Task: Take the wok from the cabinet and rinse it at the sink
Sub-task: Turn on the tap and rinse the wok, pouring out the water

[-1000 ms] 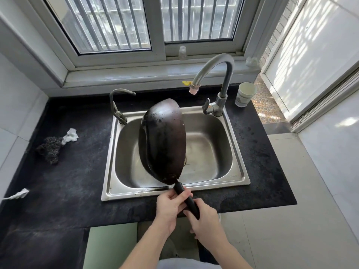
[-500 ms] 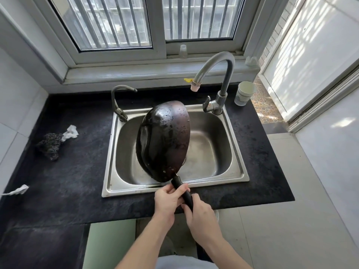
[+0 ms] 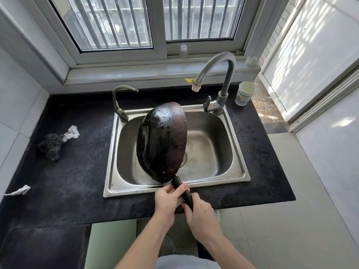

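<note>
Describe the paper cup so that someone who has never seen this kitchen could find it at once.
Find the steel sink set in the black counter. At its back right corner rises the tall curved tap; just right of the tap's base stands the paper cup. It is the only pale, open-topped cup on the dark counter.
</note>
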The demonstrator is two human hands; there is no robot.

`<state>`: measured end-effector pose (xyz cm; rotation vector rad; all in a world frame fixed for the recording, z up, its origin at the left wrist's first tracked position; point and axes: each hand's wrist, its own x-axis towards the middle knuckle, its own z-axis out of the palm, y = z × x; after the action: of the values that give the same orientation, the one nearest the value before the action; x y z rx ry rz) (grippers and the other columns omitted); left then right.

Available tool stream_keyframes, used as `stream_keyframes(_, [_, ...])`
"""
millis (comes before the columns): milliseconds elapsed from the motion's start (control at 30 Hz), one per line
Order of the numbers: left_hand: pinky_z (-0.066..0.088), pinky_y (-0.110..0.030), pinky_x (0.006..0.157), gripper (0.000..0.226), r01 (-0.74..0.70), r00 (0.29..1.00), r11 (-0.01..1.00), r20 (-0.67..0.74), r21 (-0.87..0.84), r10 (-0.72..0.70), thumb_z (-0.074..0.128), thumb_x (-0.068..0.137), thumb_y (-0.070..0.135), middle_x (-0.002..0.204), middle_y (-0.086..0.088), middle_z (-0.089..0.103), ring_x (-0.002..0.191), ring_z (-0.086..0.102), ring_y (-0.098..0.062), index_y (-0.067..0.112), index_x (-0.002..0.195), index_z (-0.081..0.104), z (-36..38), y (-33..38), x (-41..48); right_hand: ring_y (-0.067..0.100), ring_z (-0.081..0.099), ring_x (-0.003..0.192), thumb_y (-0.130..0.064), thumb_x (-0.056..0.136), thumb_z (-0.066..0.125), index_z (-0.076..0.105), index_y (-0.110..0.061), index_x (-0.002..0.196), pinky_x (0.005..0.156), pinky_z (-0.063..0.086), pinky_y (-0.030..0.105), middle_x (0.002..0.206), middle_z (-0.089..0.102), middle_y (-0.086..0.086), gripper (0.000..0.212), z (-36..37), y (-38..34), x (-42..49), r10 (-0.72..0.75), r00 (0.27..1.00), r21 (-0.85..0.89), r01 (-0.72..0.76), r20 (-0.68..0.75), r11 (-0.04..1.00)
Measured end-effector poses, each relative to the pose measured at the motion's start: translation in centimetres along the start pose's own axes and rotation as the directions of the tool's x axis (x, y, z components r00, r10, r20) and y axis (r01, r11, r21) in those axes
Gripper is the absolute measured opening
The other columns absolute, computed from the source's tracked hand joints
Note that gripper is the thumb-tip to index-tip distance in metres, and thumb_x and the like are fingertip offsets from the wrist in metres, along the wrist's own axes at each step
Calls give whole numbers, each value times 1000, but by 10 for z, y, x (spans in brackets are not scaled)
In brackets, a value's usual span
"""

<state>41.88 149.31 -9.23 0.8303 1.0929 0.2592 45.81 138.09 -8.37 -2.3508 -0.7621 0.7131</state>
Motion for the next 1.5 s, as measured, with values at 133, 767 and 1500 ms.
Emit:
stream_keyframes(133, [59,-43,86,20,10,1000,1000,19,-4,-10,75,82,4,83,-16,75,86,71,-27,-5,100,71,0,2,0,26,66,87,-35,99,51,53,-19,107,75,53,43,95,70,4,18,0,0,-1,6,1000,10,-6,8,1000])
stream_keyframes(767, [60,-35,68,21,126,985,991,-113,-50,-131,79,80,6,85,-19,74,82,73,-27,-5,95,69,12,4,6,18,68,95,-38,102,44,51,-22,113,73,48,30,108,68,-4,20,16,3,-2,28,997,-156,-39,-68,987])
stream_keyframes(1500, [54,-36,90,32,260,954,943,203,-207,-219,56,98,15,112,-21,72,107,69,-28,-8,118,65,-39,-5,-7,12,42,38,-34,101,55,55,-9,103,34,36,21,58,53,-1,25,9,-17,-9,134,815,619,-524,564,585])
